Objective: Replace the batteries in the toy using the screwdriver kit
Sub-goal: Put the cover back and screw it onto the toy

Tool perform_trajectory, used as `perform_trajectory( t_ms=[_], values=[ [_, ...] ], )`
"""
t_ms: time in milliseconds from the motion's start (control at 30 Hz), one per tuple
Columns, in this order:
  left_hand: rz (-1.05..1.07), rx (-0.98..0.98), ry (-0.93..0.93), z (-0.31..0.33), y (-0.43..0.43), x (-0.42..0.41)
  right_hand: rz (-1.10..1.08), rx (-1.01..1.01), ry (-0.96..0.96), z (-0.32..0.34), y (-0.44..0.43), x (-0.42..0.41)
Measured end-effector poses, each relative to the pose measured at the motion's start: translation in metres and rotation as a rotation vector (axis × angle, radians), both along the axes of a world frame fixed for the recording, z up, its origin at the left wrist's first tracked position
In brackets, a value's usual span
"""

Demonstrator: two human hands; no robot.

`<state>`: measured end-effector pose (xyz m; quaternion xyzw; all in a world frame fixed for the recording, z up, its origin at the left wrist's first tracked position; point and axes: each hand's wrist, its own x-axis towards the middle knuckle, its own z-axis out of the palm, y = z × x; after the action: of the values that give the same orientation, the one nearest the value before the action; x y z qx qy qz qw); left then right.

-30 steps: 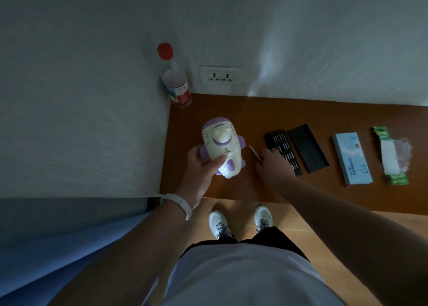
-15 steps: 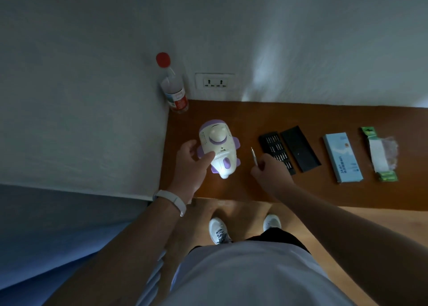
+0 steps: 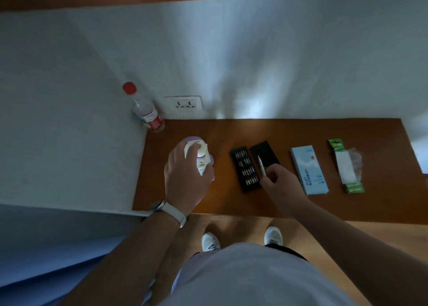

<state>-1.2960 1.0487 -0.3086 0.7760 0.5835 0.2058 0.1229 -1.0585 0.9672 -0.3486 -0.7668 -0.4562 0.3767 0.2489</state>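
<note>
1. Two hands are at work over a brown wooden surface [image 3: 301, 132] that is set into a corner between white walls [image 3: 254, 62].
2. The left hand [image 3: 185, 178] reaches down over the toy [image 3: 202, 158]. Its fingers [image 3: 179, 154] are curled over the top and the thumb presses the near side, so it grips the toy.
3. The toy is white and purple and sits toward the left edge of the surface, between that edge and the bit tray [image 3: 246, 170]. The hand covers much of it. I cannot tell whether it rests on the surface or is lifted.
4. The right hand [image 3: 279, 185] holds a slim pale screwdriver [image 3: 261, 166]. The fingers [image 3: 275, 170] are clenched round its lower end, and its tip points toward the back edge.
5. The screwdriver lies across the gap between the bit tray and the black lid [image 3: 262, 153], above both.
6. The bit tray is black with rows of small bits. It lies open near the middle of the surface, just beside the lid and angled the same way.
7. A blue box [image 3: 309, 169] lies right of the lid, apart from it.
8. A battery pack [image 3: 345, 166], with green ends and a white middle, lies near the right edge.
9. A clear bottle [image 3: 147, 113] with a red cap stands in the back left corner, against the wall.
10. A white socket [image 3: 184, 103] is on the wall just above the back edge.
11. A watch [image 3: 159, 206] on a white band is on the left wrist.
12. White shoes [image 3: 209, 242] show on the wooden floor below the front edge.
</note>
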Motion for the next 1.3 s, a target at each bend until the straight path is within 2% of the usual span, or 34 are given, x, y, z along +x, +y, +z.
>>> perform_trajectory(
  t_ms=[100,200,267,467,600,667,867,1033,1167,1300],
  values=[
    [0.02,-0.261,0.221,-0.026,0.008,0.005,0.019,0.018,0.016,0.003,-0.005,0.024],
    [0.193,-0.576,0.127,-0.054,0.011,0.0,0.056,0.002,0.026,0.002,-0.008,0.042],
    [0.219,-0.662,0.023,-0.067,0.008,0.001,0.074,0.003,0.011,0.0,-0.007,0.052],
    [0.157,-0.531,-0.056,-0.076,0.0,0.033,0.076,-0.025,0.038,-0.005,-0.008,0.064],
    [0.2,-0.572,-0.252,-0.071,-0.002,0.053,0.084,-0.057,0.071,-0.007,-0.007,0.059],
    [0.215,-0.567,-0.286,-0.071,0.002,0.062,0.08,-0.068,0.086,-0.007,-0.006,0.057],
    [0.281,-0.533,-0.17,-0.069,0.017,0.072,0.058,-0.065,0.094,-0.009,-0.007,0.056],
    [0.297,-0.509,-0.245,-0.069,0.019,0.073,0.024,-0.069,0.091,-0.011,-0.009,0.058],
    [0.349,-0.556,-0.444,-0.063,0.019,0.063,0.022,-0.058,0.083,-0.008,-0.008,0.055],
    [0.367,-0.643,-0.803,-0.059,0.022,0.042,0.034,-0.05,0.091,-0.003,-0.004,0.048]
  ],
)
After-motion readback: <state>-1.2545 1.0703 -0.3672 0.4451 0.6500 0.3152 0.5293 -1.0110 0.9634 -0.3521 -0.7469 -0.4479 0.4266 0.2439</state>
